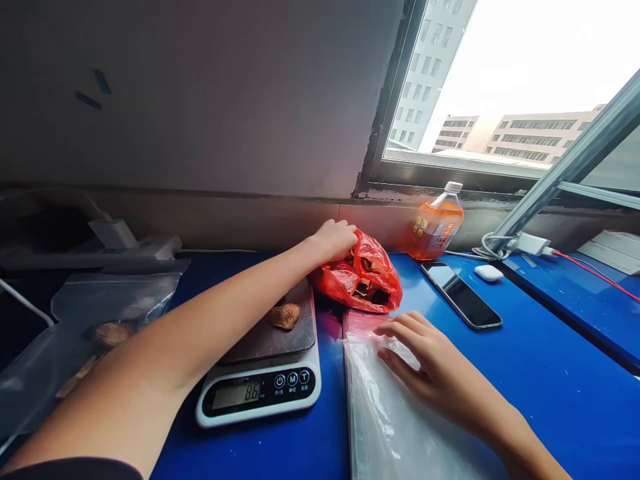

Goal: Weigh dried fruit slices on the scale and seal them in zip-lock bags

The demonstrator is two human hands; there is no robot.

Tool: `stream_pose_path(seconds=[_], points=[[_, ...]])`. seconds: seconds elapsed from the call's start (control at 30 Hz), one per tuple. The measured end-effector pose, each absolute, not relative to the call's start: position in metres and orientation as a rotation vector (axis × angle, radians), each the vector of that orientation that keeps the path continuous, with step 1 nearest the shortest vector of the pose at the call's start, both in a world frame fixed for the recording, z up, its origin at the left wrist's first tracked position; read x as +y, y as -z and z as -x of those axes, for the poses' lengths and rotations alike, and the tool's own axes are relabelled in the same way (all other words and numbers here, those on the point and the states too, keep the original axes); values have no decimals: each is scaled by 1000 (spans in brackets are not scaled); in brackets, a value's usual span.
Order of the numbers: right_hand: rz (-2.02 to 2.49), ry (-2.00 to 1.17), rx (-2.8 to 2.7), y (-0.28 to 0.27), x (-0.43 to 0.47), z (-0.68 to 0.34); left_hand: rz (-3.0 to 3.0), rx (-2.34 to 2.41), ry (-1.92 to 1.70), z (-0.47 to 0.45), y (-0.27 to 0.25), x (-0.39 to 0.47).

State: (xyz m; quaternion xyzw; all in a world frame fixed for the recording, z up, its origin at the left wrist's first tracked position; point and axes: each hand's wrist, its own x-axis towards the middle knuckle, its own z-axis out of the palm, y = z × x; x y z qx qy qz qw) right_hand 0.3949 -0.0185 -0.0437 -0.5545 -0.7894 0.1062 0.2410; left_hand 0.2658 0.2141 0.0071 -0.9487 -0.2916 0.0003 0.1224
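My left hand (334,240) reaches across the scale to the red plastic bag (383,270), its fingers curled over the bag's left rim; the fingertips are partly hidden. Dark brown dried pieces show inside the bag's opening. On the plate of the white digital scale (260,387) lies a brown dried slice (285,316), and my left forearm hides part of the plate. The display reads about 8.6. My right hand (420,353) hovers over or rests on a stack of clear zip bags (383,400), fingers apart and holding nothing.
At the left lies a clear bag (120,290) with brown pieces in it. A power strip (165,247) runs along the wall. An orange drink bottle (437,223), a phone (463,297) and a white earbud case (489,273) are at the right, near a metal frame (545,167).
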Motion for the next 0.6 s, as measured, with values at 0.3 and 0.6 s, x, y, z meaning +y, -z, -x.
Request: stream_pose_path(seconds=[0.3, 0.6], points=[[1275, -168, -2142, 31, -3, -404, 3001, -833, 0, -242, -33, 165], [1278, 151, -2278, 38, 27, -400, 2886, -584, -364, -187, -49, 115]])
